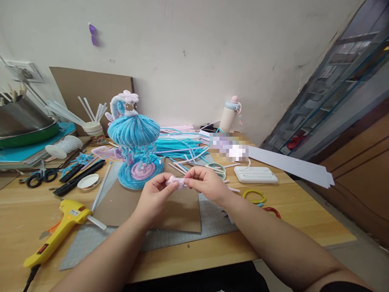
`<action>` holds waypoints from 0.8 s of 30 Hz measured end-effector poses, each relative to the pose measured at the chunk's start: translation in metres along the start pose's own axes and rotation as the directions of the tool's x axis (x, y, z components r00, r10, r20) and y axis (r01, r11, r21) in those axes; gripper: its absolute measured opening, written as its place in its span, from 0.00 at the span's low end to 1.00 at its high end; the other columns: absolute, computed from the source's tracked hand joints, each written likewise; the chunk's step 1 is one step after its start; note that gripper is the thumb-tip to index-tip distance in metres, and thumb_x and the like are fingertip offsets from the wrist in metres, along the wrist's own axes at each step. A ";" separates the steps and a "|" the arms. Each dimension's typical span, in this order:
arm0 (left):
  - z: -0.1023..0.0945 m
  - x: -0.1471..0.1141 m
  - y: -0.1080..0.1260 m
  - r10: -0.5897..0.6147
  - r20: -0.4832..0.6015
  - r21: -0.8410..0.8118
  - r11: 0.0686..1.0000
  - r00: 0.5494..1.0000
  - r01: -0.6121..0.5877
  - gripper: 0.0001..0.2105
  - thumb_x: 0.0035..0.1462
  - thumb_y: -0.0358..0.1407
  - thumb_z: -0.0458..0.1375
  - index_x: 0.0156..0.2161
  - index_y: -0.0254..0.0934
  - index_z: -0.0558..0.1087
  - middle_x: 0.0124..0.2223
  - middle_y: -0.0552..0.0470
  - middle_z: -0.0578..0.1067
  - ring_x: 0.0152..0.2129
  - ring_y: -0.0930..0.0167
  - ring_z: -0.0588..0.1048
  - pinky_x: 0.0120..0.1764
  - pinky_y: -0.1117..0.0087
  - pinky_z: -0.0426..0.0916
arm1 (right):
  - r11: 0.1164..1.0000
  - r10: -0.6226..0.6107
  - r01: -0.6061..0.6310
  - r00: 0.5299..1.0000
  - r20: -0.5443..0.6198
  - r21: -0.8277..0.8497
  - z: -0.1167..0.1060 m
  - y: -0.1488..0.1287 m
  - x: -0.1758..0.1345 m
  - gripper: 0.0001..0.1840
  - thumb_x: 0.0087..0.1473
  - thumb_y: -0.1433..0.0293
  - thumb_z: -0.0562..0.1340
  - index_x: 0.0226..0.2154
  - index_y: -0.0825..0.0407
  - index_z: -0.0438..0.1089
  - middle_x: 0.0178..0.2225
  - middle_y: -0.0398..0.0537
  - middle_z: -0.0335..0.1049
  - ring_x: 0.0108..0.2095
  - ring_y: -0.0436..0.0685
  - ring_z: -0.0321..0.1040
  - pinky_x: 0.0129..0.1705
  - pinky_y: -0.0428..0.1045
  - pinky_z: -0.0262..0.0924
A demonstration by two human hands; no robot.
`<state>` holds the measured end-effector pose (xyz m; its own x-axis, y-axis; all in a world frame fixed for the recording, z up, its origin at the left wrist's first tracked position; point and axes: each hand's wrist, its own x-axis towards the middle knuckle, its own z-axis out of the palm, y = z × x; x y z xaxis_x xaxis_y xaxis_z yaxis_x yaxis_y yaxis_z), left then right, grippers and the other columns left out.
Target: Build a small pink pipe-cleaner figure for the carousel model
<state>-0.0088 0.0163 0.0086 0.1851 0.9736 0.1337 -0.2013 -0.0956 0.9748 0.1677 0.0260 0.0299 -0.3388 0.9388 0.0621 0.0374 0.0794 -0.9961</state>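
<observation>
Between my two hands is a small pale pink piece of fuzzy pipe cleaner. My left hand pinches its left end between thumb and fingers, and my right hand pinches the right end. Both hands are held above a brown cardboard sheet. Just left of them stands a blue fuzzy jellyfish-like figure with a pink flower on top, over a coiled blue and pink round base. Fingers cover part of the pale piece, so its full shape is hidden.
A yellow glue gun lies at left, near black scissors and a spool. Blue pipe cleaners are heaped behind. A white power bank, yellow-handled tool and bottle are at right. A grey cutting mat lies below.
</observation>
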 end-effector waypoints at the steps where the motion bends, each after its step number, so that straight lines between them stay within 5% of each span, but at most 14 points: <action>1: 0.000 0.000 0.000 0.001 0.002 0.008 1.000 1.000 -0.001 0.06 0.47 0.35 0.64 0.30 0.35 0.72 0.29 0.54 0.72 0.29 0.73 0.69 0.35 0.73 0.62 | 1.000 -0.004 0.004 1.000 0.001 0.006 0.000 0.000 0.000 0.11 0.45 0.65 0.65 0.28 0.56 0.67 0.20 0.39 0.62 0.20 0.44 0.53 0.23 0.43 0.47; 8: 0.000 0.000 0.000 -0.019 -0.011 0.048 0.999 1.000 0.019 0.08 0.47 0.36 0.64 0.30 0.34 0.72 0.29 0.53 0.72 0.29 0.72 0.69 0.35 0.73 0.62 | 0.993 -0.095 0.099 0.994 -0.056 0.060 0.000 0.002 0.001 0.09 0.44 0.67 0.65 0.27 0.55 0.67 0.26 0.42 0.66 0.27 0.47 0.61 0.31 0.45 0.55; 14: 0.001 -0.001 -0.001 -0.071 -0.016 -0.092 0.993 0.997 0.069 0.07 0.46 0.35 0.64 0.30 0.34 0.73 0.29 0.53 0.74 0.29 0.72 0.70 0.36 0.72 0.63 | 0.992 -0.018 0.022 0.999 -0.034 0.122 0.003 0.002 0.001 0.14 0.42 0.64 0.67 0.27 0.54 0.64 0.21 0.37 0.60 0.19 0.43 0.50 0.20 0.42 0.43; 20: 0.001 -0.001 0.001 -0.141 0.064 -0.226 0.962 0.988 0.152 0.08 0.46 0.37 0.64 0.31 0.34 0.74 0.30 0.51 0.75 0.29 0.71 0.72 0.36 0.71 0.63 | 0.945 0.153 -0.197 0.972 0.179 0.261 0.000 0.000 -0.001 0.19 0.40 0.60 0.68 0.28 0.54 0.63 0.18 0.36 0.60 0.16 0.42 0.47 0.17 0.41 0.35; 24: 0.000 -0.001 0.006 -0.151 0.163 -0.265 0.945 0.975 0.190 0.08 0.49 0.37 0.63 0.32 0.33 0.74 0.29 0.50 0.75 0.28 0.71 0.71 0.35 0.72 0.62 | 0.963 0.142 -0.199 0.947 0.288 0.179 -0.003 0.002 -0.003 0.17 0.44 0.59 0.66 0.25 0.56 0.66 0.17 0.38 0.61 0.16 0.42 0.48 0.17 0.41 0.37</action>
<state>-0.0101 0.0152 0.0143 0.3673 0.9300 0.0124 -0.4096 0.1498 0.8999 0.1715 0.0247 0.0281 -0.5860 0.8040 -0.1008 -0.0651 -0.1708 -0.9832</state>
